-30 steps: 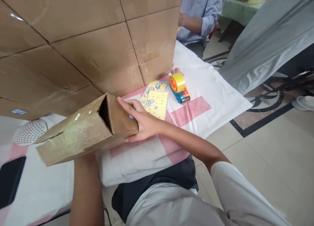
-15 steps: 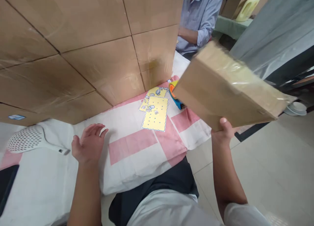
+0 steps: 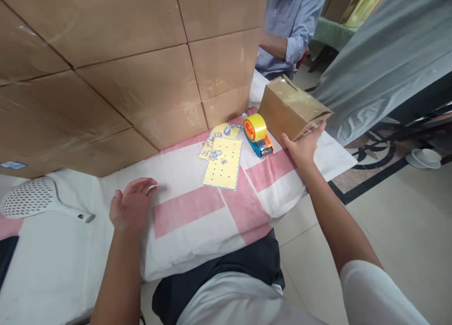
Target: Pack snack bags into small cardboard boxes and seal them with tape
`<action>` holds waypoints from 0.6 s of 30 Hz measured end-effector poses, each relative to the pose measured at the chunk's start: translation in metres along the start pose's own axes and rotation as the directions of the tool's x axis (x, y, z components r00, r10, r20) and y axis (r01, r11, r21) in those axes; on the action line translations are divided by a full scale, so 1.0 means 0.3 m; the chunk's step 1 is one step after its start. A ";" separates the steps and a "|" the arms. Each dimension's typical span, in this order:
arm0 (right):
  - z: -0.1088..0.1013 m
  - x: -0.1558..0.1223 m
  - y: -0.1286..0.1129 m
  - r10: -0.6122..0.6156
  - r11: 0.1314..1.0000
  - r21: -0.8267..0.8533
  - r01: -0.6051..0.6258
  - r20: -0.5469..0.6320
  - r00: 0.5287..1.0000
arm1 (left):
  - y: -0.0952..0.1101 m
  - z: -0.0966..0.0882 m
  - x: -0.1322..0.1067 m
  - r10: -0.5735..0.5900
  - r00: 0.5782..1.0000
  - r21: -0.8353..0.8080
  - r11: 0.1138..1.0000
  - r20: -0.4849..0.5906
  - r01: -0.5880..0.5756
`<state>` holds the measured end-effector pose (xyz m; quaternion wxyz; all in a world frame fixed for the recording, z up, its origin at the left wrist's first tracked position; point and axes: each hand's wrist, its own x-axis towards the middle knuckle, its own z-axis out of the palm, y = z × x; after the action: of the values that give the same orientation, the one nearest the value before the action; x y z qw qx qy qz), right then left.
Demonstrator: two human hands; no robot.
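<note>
My right hand (image 3: 304,145) grips the near end of a small taped cardboard box (image 3: 291,108), which rests on or just above the white and pink cloth (image 3: 190,212) at the table's right end. A tape dispenser (image 3: 257,133) with a yellow roll lies just left of the box. My left hand (image 3: 131,206) rests on the cloth with its fingers loosely apart and nothing in it. Yellow sticker sheets (image 3: 221,161) lie between the two hands.
A wall of large stacked cardboard boxes (image 3: 116,66) fills the back of the table. A white perforated paddle (image 3: 35,203) lies at the left. A person in a blue shirt (image 3: 289,23) sits behind the boxes. Grey fabric (image 3: 384,56) hangs at the right over tiled floor.
The small box left both hands' hold near the table's middle, swung right in my right hand and came down beside the tape dispenser. My left hand dropped onto the cloth.
</note>
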<state>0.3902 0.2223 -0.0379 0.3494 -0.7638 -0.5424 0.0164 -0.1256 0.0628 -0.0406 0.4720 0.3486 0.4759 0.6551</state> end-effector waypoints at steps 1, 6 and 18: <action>0.029 0.037 -0.029 0.049 0.999 -0.014 -0.049 0.013 0.999 | -0.004 0.000 0.002 0.000 1.000 0.005 1.000 0.006 0.000; 0.176 0.217 -0.196 0.150 0.983 -0.114 -0.147 0.021 0.988 | -0.028 -0.002 0.013 0.026 0.999 0.028 0.999 0.043 -0.027; 0.263 0.385 -0.329 -0.040 0.995 0.101 0.001 0.386 0.922 | -0.048 0.020 0.023 0.065 0.993 0.213 0.973 0.103 -0.086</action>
<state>0.3251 0.3765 -0.0020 0.2726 -0.7215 -0.6074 0.1901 -0.1183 0.0726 -0.0524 0.4278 0.4467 0.5081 0.5993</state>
